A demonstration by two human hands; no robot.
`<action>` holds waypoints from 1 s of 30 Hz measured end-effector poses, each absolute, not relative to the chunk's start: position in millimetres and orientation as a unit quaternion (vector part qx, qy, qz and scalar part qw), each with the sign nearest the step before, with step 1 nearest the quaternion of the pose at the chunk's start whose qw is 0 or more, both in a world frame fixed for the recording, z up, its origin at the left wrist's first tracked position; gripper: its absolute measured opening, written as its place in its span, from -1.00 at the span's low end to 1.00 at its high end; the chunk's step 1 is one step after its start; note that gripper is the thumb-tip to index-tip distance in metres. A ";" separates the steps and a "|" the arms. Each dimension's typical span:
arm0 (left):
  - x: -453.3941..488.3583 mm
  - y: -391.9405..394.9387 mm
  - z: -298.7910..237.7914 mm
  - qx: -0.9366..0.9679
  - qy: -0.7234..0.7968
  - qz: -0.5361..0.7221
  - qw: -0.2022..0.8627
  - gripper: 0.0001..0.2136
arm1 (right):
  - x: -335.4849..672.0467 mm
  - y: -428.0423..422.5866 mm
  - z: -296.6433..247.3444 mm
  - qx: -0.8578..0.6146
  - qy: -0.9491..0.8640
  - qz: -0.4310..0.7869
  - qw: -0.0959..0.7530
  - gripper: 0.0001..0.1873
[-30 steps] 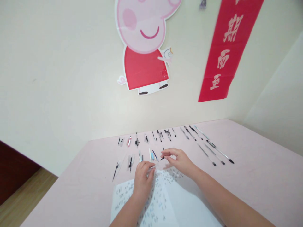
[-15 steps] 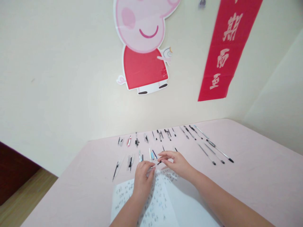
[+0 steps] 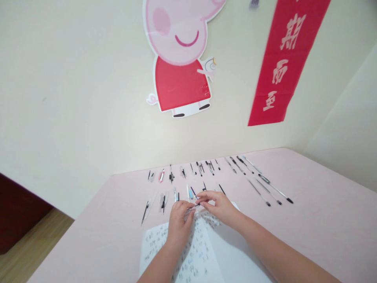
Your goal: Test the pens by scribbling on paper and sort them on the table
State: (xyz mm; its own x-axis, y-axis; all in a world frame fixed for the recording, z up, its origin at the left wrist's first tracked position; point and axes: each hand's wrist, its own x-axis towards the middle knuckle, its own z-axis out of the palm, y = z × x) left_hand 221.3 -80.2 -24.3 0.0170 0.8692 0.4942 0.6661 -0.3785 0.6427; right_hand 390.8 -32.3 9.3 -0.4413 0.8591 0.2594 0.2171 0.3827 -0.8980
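My left hand [image 3: 180, 218] is closed, thumb and fingertips pinching a clear pen barrel that is mostly hidden by the fingers. My right hand [image 3: 218, 204] pinches a small dark pen part [image 3: 197, 204] at the end of that barrel, and the two pieces seem to touch. Both hands hover over the upper part of an open notebook [image 3: 203, 251] with handwriting on its left page. Just beyond the fingertips lie a white and light-blue pen piece [image 3: 191, 194] and a dark-blue one [image 3: 193, 191].
Rows of pens and pen parts lie across the pink tabletop [image 3: 97, 228]. Dismantled clear pens [image 3: 164, 202] are at left, and long pens [image 3: 277, 189] and refills [image 3: 259, 192] at right. A cartoon pig cutout [image 3: 182, 84] and a red banner [image 3: 278, 70] hang on the wall.
My right hand has brought the small dark pen part leftward to the end of the barrel in my left hand, closing the gap between them. The view has shifted slightly.
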 end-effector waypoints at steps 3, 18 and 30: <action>220.6 -79.6 -25.9 0.704 0.545 0.440 0.119 -0.88 | 390.9 -32.6 10.3 -0.363 -0.738 0.421 0.382 -0.70; 221.5 -79.3 -25.3 0.697 0.546 0.440 0.150 -0.88 | 390.6 -32.3 11.0 -0.396 -0.757 0.326 0.405 -0.76; 221.8 -78.9 -25.8 0.698 0.546 0.441 0.142 -0.89 | 390.4 -32.9 9.4 -0.385 -0.755 0.335 0.412 -0.74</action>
